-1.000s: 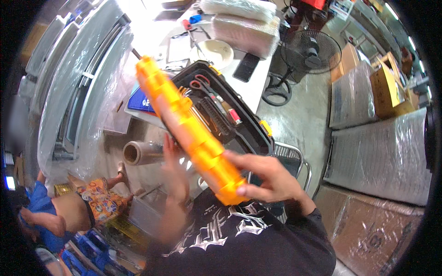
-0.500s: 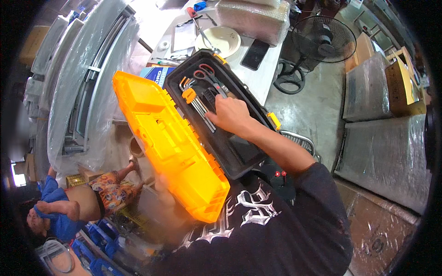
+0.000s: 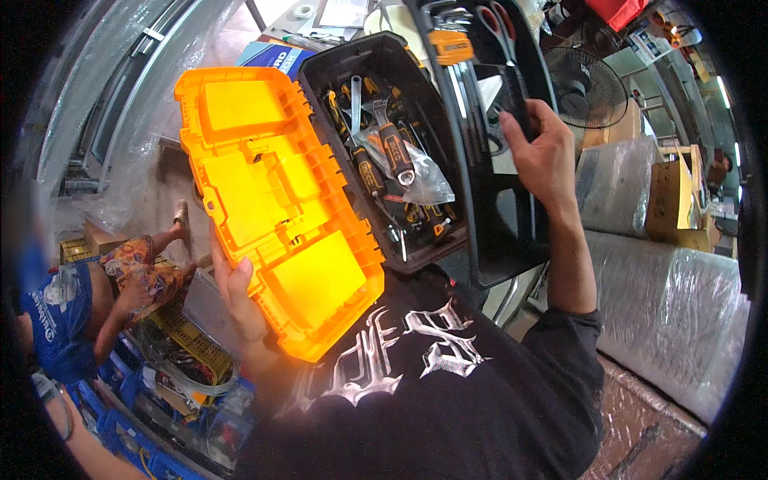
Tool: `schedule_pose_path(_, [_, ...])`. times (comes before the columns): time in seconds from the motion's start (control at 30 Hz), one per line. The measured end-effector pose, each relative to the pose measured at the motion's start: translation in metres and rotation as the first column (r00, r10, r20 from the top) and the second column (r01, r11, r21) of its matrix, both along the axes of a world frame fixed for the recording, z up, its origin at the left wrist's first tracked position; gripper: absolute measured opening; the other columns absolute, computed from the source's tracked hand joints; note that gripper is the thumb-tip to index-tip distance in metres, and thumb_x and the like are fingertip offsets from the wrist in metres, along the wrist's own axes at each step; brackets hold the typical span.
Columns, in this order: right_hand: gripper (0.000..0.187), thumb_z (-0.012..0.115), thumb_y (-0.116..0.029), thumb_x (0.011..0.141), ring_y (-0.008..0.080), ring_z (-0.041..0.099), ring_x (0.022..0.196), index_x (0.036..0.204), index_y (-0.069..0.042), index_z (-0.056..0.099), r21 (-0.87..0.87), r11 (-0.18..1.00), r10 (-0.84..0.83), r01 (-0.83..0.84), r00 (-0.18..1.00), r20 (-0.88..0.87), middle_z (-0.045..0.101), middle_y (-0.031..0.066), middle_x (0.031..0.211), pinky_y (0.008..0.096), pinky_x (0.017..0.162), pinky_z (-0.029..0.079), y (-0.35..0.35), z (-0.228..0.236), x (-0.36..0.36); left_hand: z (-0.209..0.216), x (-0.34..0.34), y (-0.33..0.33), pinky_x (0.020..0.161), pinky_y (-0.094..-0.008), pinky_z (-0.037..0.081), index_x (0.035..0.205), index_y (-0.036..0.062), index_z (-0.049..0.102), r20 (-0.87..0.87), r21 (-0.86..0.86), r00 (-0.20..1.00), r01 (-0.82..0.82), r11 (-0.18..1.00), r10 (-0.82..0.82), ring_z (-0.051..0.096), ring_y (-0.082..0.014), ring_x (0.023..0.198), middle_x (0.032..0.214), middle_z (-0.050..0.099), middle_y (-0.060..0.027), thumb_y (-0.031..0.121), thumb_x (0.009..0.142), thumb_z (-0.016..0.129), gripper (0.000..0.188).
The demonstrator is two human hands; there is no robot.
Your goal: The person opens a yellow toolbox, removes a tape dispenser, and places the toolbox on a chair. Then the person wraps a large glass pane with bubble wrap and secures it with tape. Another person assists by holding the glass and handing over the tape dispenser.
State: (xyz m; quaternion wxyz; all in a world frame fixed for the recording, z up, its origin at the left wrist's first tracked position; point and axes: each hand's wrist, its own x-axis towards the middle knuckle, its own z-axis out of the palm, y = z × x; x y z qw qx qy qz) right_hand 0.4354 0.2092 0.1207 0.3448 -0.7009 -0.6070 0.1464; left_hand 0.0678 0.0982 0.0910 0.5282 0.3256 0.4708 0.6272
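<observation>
A black toolbox (image 3: 316, 64) leans against my front, its yellow lid (image 3: 232, 176) swung out to the left. My left hand (image 3: 238, 296) is closed on the lid's lower outer edge. To the right of the box, my right hand (image 3: 546, 156) grips the middle of the lifted-out black tray (image 3: 512, 212). Hex keys in an orange holder (image 3: 452, 48) and red-handled scissors (image 3: 502, 28) lie in that tray. Inside the box are an orange-and-black adjustable wrench (image 3: 394, 150), a clear plastic bag (image 3: 432, 186), an orange-and-black handle (image 3: 368, 170) and several other tools.
A blue box (image 3: 272, 56) lies on the white table behind the toolbox. To the right stand a black fan (image 3: 580, 88) and plastic-wrapped boxes (image 3: 664, 312). Wrapped frames (image 3: 136, 88) are at the left, where another person in blue (image 3: 64, 312) sits low.
My right hand has raised the tray out of the toolbox and to the right, uncovering the tools below. My left hand, blurred earlier, now holds the lid's edge.
</observation>
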Motion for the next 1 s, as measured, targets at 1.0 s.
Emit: schedule_pose_path(1.0, [0.031,0.07,-0.024,0.097,0.0109,0.05,0.064,0.103,0.006,0.066,-0.128,0.986,-0.11,0.108,0.994,-0.005,0.058,0.0025,0.071,0.0306,0.058,0.042,-0.082,-0.07,0.038,-0.137,-0.083,-0.039,0.105,-0.0385,0.044,0.145,0.001,0.049,-0.438,-0.367,0.896,-0.1,0.925,-0.077,0.061,-0.0267,0.12,0.131,0.065,-0.0147,0.033,0.104,0.054,0.053])
